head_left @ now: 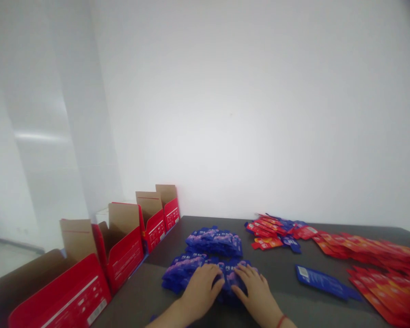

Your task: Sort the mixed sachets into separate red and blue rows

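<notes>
On the dark table, two piles of flat blue cartons with pink-and-white print lie in front of me, one behind the other. My left hand (201, 289) rests on the nearer pile (182, 269), fingers stretched forward and thumb apart. Beside it, my right hand (254, 289) lies on the right part of the same pile, its fingers spread and a red band at the wrist. Blue cartons show between the two thumbs; those under my palms are hidden. Just beyond my fingertips is the farther blue pile (213, 241), untouched.
A row of open red cardboard boxes (126, 259) runs along the table's left edge. A single blue carton (324, 282) lies to the right. Fanned red-orange cartons (392, 291) cover the right side, with a mixed red and blue heap (276, 230) farther back. A white wall (259, 114) stands behind.
</notes>
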The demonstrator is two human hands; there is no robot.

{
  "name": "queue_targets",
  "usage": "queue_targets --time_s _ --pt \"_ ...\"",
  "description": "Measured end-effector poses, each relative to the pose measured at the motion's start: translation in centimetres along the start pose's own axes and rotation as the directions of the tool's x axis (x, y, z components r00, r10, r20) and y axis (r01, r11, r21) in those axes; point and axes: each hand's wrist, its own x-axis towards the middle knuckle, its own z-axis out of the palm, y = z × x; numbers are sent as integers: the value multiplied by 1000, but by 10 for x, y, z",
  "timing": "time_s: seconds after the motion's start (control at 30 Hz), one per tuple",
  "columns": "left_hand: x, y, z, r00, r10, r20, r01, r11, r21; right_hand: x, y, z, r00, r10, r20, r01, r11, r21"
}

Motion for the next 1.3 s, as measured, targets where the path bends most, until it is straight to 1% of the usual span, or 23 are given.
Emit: queue_targets --time_s 0.1,0.17,0.23,0.3,0.4,0.5,0.6,0.67,0.73,0.8,0.87,0.97,1.03,1.1,1.17,1.2,1.23,1.3 --pt "10 -22 -23 996 -54 67 47 993 104 0 -6 2 999 35 29 -34 998 -49" --pt "16 -39 -41 988 -61 142 36 984 172 0 -13 0 998 43 38 -40 997 -66" --pt "18 -53 -55 975 -40 221 -4 980 198 -1 -19 -1 998 41 50 -37 996 -81" --pt "19 -60 -60 958 -22 285 -45 973 226 -1 -24 -2 998 35 59 -30 996 -90" --pt "19 -62 -58 948 -29 316 -70 953 296 -2 -28 -2 998 27 60 -21 995 -97" --pt "19 -57 -52 951 -61 303 -60 925 375 -2 -30 -4 999 -1 48 6 995 -100" --pt "12 -51 -51 960 -80 267 -42 906 422 -2 -33 -8 996 -64 57 69 994 -79" --pt "1 -45 -50 967 -83 241 -31 901 433 -3 -35 -10 986 -143 87 147 988 -45" --pt "-12 -38 -47 970 -75 230 -33 900 434 -5 -38 -10 963 -239 125 241 971 -3" --pt "-25 -33 -44 976 -54 211 -38 912 407 -6 -40 -7 944 -296 146 295 955 28" --pt "-33 -30 -42 986 -40 162 -20 934 356 -5 -42 -5 940 -309 145 306 951 42" --pt "-33 -29 -45 995 -45 88 20 962 272 0 -49 -7 937 -317 146 314 949 40" --pt "-30 -28 -52 995 -50 81 30 972 233 2 -57 -13 937 -312 157 313 949 17" --pt "-32 -26 -63 995 -56 86 37 978 207 0 -64 -20 941 -302 156 307 952 -9" --pt "-46 -23 -78 994 -37 106 17 984 177 -12 -67 -23 932 -329 152 335 942 -10" --pt "-59 -22 -85 992 -21 127 1 988 155 -21 -66 -22 918 -362 161 367 930 4" --pt "-76 -21 -91 988 -2 154 -18 991 129 -33 -63 -18 895 -405 186 408 913 23" --pt "-118 -24 -96 976 -2 217 -20 995 102 -61 -57 0 842 -481 245 481 874 60"
